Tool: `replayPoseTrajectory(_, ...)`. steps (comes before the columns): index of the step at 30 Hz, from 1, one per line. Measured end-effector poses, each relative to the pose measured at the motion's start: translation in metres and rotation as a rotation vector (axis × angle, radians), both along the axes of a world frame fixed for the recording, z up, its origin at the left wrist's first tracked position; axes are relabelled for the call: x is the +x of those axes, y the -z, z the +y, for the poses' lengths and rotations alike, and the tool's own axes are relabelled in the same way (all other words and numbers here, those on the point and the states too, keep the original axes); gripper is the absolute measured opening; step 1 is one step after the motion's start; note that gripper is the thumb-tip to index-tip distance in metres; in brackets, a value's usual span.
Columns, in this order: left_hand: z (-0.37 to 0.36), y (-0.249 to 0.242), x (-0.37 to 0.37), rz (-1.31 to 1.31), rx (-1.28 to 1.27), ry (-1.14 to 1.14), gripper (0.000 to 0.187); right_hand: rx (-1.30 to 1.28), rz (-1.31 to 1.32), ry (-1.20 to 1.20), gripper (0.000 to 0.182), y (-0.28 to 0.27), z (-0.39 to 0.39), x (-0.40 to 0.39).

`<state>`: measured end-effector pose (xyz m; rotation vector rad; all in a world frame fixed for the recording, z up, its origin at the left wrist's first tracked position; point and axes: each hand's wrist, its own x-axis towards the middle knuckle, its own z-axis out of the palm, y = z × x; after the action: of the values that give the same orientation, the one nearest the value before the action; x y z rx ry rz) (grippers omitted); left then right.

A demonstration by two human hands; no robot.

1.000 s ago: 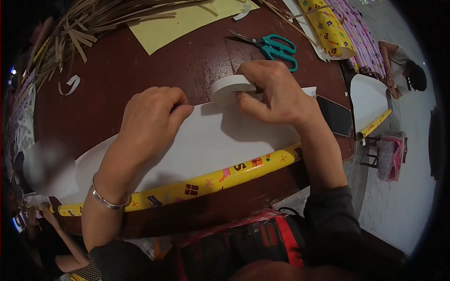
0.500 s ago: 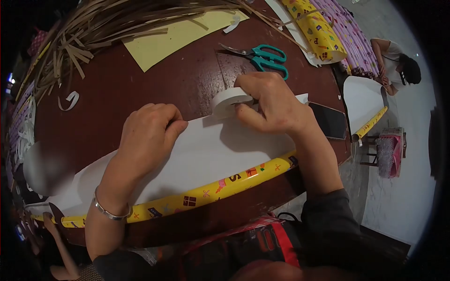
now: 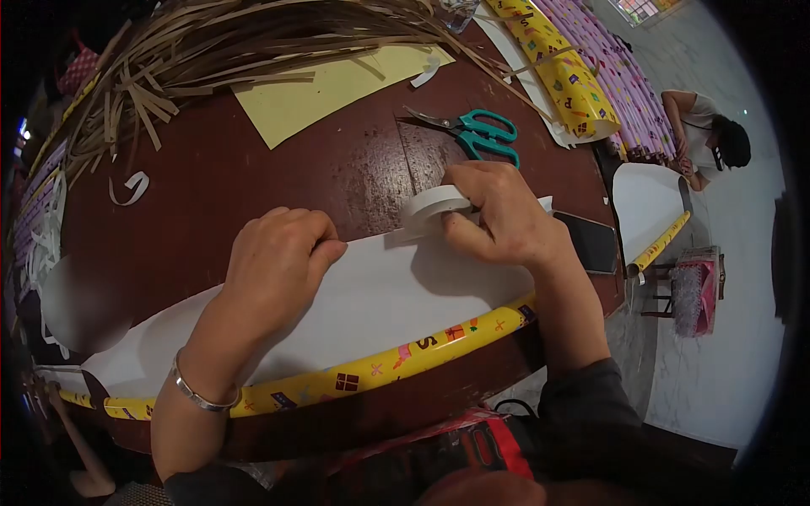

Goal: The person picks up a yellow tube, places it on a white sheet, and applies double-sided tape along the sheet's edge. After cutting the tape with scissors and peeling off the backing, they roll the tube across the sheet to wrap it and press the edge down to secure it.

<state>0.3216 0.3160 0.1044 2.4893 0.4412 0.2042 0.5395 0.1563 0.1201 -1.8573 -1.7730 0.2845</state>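
A sheet of wrapping paper lies white side up across the table, its near edge rolled to show the yellow printed side. My right hand grips a roll of white tape between thumb and fingers, at the paper's far edge. A short piece of tape seems to run left from the roll along that edge. To the left, my left hand rests over the same edge with fingers curled under and thumb pressed to them. What those fingers hold, if anything, is hidden.
Teal-handled scissors lie beyond my right hand, a phone beside my right forearm. Brown strips and a yellow sheet cover the back. Printed rolls stand at the back right. Another person works at the right.
The whole view has shifted, so the table things sit slightly lower. Both hands keep nearly the same pose, and the tape roll stays in my right hand at the paper's edge.
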Motion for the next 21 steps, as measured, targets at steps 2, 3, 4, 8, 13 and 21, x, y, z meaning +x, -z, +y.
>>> replayPoseTrajectory(2,-0.0005,-0.0009,0.0005,-0.005,0.001,0.003,0.017,-0.005,0.003,0.010,0.018,-0.0004,-0.0019,0.0017)
replayPoseTrajectory(3,-0.0009,-0.0019,0.0006,0.001,0.007,0.000,0.016,-0.037,0.001,0.023,0.019,-0.0016,-0.0024,0.0023)
replayPoseTrajectory(4,-0.0012,-0.0029,0.0007,0.009,0.014,-0.004,0.016,-0.068,0.001,0.036,0.020,-0.0026,-0.0030,0.0027)
replayPoseTrajectory(8,-0.0016,-0.0029,0.0011,0.022,0.011,-0.011,0.016,-0.059,-0.016,0.040,0.021,-0.0043,-0.0055,0.0043)
replayPoseTrajectory(13,-0.0013,-0.0023,0.0018,0.010,0.019,-0.008,0.016,-0.071,0.011,0.058,0.020,-0.0039,-0.0089,0.0066)
replayPoseTrajectory(21,-0.0028,-0.0062,0.0025,0.014,0.018,-0.017,0.016,-0.059,-0.013,0.094,0.021,-0.0057,-0.0080,0.0087)
